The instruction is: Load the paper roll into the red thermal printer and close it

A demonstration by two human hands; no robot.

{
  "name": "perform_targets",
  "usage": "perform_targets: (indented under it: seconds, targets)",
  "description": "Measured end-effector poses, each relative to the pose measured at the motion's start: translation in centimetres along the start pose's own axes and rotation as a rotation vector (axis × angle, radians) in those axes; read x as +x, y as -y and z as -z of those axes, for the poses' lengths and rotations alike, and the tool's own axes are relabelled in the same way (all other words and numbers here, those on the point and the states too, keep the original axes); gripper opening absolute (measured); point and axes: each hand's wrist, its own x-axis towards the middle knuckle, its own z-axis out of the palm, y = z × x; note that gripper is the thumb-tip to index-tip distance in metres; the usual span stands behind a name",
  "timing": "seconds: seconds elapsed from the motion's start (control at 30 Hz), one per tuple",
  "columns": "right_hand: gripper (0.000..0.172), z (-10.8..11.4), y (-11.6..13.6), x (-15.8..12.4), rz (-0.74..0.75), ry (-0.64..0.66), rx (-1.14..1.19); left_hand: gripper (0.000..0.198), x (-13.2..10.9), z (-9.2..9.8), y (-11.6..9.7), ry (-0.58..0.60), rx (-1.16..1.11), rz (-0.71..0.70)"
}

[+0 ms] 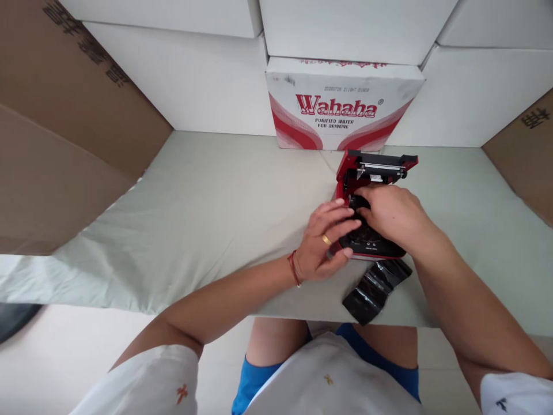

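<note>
A small red and black machine stands on the cloth with its lid raised. The lid has a roller on its inner side, like a small label printer. My right hand reaches into the machine from the right. Its thumb and fingers close around a black rounded part inside; most of that part is hidden. My left hand, with a ring and a red string bracelet, lies at the machine's left side. Its fingers are spread, tips over the edge. A creased glossy black strip lies in front of the machine.
Behind the machine stands a white and red water carton against stacked white boxes. Brown cardboard boxes flank the table at left and right. A pale green cloth covers the table, its front edge near my lap.
</note>
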Motion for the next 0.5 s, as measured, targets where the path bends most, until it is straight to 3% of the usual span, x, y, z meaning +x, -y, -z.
perform_targets:
  seconds: [0.13, 0.23, 0.3, 0.4, 0.5]
  targets:
    - [0.036, -0.1, -0.4, 0.3, 0.006, -0.004, 0.046, 0.061, 0.0, -0.5, -0.6, 0.038, 0.136, -0.093]
    - [0.027, 1.3, -0.6, -1.6, 0.087, -0.095, 0.298, 0.057, 0.0, -0.7, -0.9, -0.005, 0.267, -0.166]
    - [0.022, 2.6, -0.9, -3.3, 0.056, -0.279, 0.516, 0.056, -0.2, -0.7, -1.2, 0.004, 0.319, -0.197]
    - [0.033, 3.8, -2.0, -4.2, -0.108, -0.638, 0.632, 0.056, -0.3, -0.8, -1.4, 0.031, 0.347, -0.211]
    - [0.044, 2.8, -3.8, -2.4, -0.120, -0.778, 0.552, 0.056, -0.3, -0.8, -1.6, 0.037, 0.371, -0.222]
